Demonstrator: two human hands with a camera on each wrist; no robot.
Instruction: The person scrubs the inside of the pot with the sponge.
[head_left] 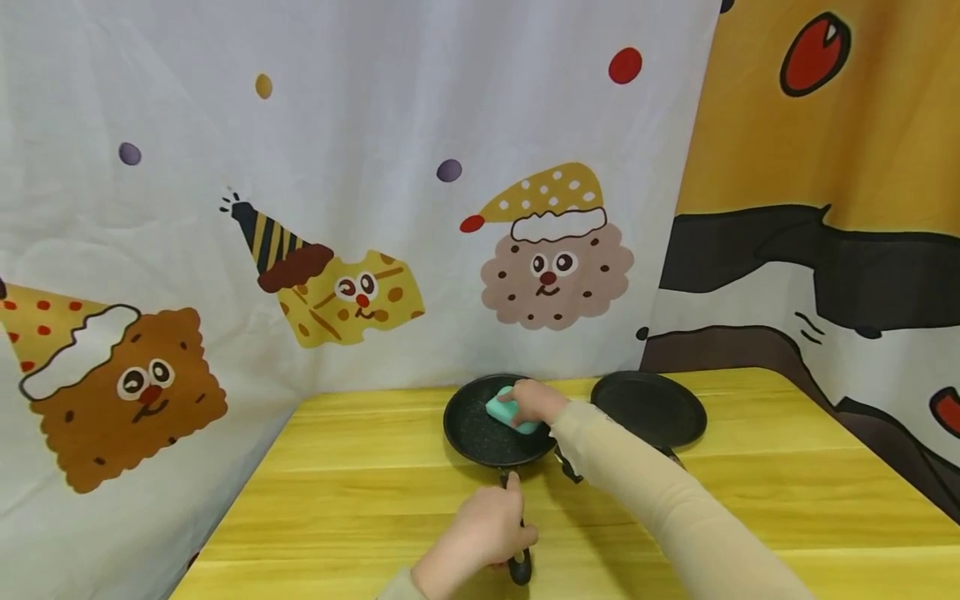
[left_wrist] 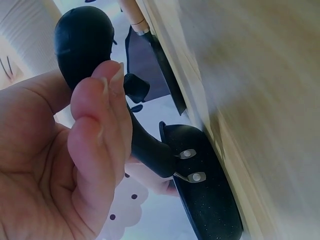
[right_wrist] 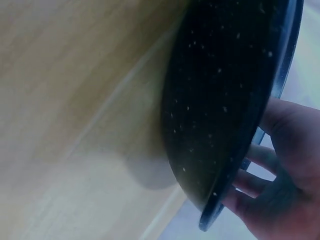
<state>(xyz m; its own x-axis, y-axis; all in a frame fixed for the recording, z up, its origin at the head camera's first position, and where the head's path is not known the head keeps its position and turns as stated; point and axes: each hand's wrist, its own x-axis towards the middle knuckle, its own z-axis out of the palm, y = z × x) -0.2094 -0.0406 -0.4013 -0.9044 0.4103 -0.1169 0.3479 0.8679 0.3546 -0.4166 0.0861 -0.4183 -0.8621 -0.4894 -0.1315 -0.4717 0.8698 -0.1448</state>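
Note:
A black speckled frying pan (head_left: 468,433) lies on the table, its handle toward me. My left hand (head_left: 487,525) grips the black handle (head_left: 520,571), its index finger stretched along it; the left wrist view shows this hand (left_wrist: 95,150) with its fingers around the handle. Inside the pan my right hand (head_left: 536,402) holds a teal sponge (head_left: 498,408) against the surface at the right side. In the right wrist view, the pan's outer wall (right_wrist: 215,100) hides the sponge, and the hand's fingers (right_wrist: 250,185) reach over the rim.
To the right, a flat round black pan (head_left: 648,408) lies near the table's back edge, partly behind the right sleeve. A light wooden handle (left_wrist: 134,15) shows in the left wrist view. A patterned curtain (head_left: 420,350) hangs behind the yellow wood-grain table (head_left: 337,475).

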